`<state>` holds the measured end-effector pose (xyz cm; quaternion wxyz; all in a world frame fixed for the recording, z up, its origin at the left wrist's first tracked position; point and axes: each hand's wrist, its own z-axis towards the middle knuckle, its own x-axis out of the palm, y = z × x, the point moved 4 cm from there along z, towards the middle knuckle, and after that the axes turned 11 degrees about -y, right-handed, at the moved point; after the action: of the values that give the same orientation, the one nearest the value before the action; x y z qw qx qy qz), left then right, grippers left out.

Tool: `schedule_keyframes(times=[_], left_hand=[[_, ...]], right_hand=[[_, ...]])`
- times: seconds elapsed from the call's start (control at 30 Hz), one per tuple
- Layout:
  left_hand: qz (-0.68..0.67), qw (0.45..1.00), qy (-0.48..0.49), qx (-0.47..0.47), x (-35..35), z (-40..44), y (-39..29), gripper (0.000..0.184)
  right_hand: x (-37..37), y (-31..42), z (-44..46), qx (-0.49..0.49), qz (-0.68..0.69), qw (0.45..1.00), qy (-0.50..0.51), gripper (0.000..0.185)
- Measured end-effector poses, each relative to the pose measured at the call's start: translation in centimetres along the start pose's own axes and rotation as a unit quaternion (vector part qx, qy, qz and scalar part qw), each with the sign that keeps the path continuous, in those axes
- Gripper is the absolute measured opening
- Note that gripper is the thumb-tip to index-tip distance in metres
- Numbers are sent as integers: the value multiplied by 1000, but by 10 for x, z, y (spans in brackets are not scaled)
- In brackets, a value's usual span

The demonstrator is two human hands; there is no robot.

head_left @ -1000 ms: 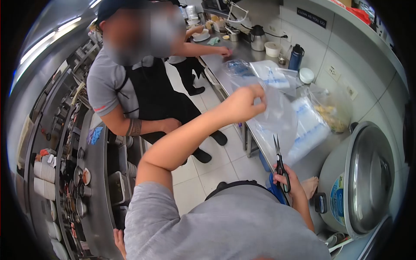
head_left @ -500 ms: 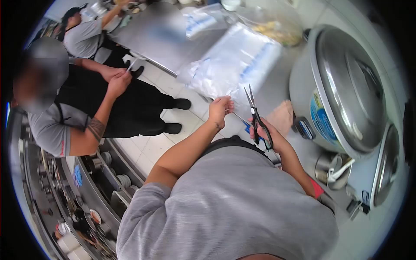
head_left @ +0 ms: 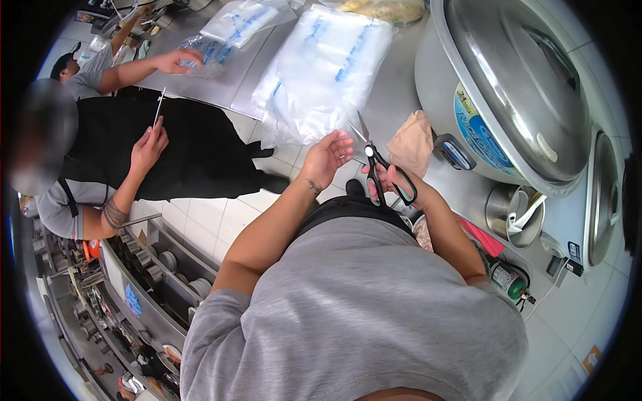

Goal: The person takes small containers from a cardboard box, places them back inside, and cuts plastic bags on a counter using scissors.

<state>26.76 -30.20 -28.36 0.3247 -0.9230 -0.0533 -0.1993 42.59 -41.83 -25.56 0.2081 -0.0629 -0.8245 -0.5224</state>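
My right hand (head_left: pixel 386 178) is wrapped round black-handled scissors (head_left: pixel 369 152), whose blades point upward and stand slightly apart. To their left, my left hand (head_left: pixel 328 159) has its palm turned up and its fingers loosely apart, with nothing visible in it. Just beyond both hands, a stack of clear plastic bags (head_left: pixel 328 60) with blue print lies on the steel table (head_left: pixel 391 87), its near end hanging over the edge. A crumpled brown cloth or paper (head_left: pixel 411 142) lies right of the scissors.
A large lidded rice cooker (head_left: pixel 438 87) stands at the right, beside a metal pot (head_left: pixel 507 210) with a white-handled utensil. A co-worker in a black apron (head_left: pixel 180 147) stands at the left, holding a thin white object (head_left: pixel 159 107). Shelves with dishes (head_left: pixel 167 260) are lower left.
My view has shifted, and my left hand has opened out. The scissors stay in my right hand. The co-worker has reached one arm toward the plastic packet on the table.
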Motion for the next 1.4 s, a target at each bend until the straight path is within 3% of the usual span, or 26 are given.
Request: schedule_keyframes(times=[0.2,0.47,0.5,0.6,0.7,0.73,0.83,0.93,0.97,1.0,1.03,1.07,1.1,1.17,1.2,1.23,1.27,1.3,1.37,1.4], left_hand=[[35,999,7,0,0,-7,4,26],[120,991,58,-12,21,-31,16,29],[134,989,55,-2,22,-32,18,36],[106,994,-12,-14,21,-34,19,46],[-86,995,-56,-11,0,-9,-3,69],[-109,990,-90,27,-4,-5,-17,57],[-17,977,-83,197,-1,-8,-52,33],[57,943,-68,322,13,-41,-49,27],[169,917,-133,336,2,-47,-38,24],[264,883,-132,365,-6,-47,-26,23],[266,875,-80,396,-24,-32,-1,22],[395,837,-25,378,-48,-22,19,27],[539,760,-5,363,-74,-9,34,37],[529,801,-112,255,-124,0,38,41],[279,930,-189,145,-146,3,32,34],[195,941,-236,145,-150,1,13,31],[156,943,-249,158,-153,0,-8,40],[156,944,-212,198,-152,10,-29,50],[108,967,-174,154,-105,4,-66,64],[75,981,-144,110,-81,7,-78,58]], right_hand=[[1,4,3,41,59,997,20,85],[7,-4,19,-51,168,984,-40,84],[8,-3,17,-54,183,980,-50,83],[7,-13,15,-55,154,983,-81,87],[6,-13,12,-60,131,986,-83,85],[4,-11,14,-68,137,985,-85,84],[1,-5,18,-82,145,982,-93,83],[4,1,20,-86,143,981,-95,84],[3,-6,20,-85,144,982,-93,84],[-1,-15,21,-76,142,982,-100,82],[-4,-24,23,-68,139,982,-107,81],[-8,-33,24,-60,137,982,-114,80],[-11,-42,23,-43,136,981,-128,77],[-20,-58,22,-12,143,979,-147,67],[-23,-61,22,-9,129,981,-148,65],[-23,-62,21,-5,115,982,-150,63],[-24,-63,20,-1,100,983,-152,62],[-26,-66,20,-4,86,985,-152,63],[-28,-70,23,-8,54,988,-146,66],[-26,-67,24,-10,64,985,-157,63]])
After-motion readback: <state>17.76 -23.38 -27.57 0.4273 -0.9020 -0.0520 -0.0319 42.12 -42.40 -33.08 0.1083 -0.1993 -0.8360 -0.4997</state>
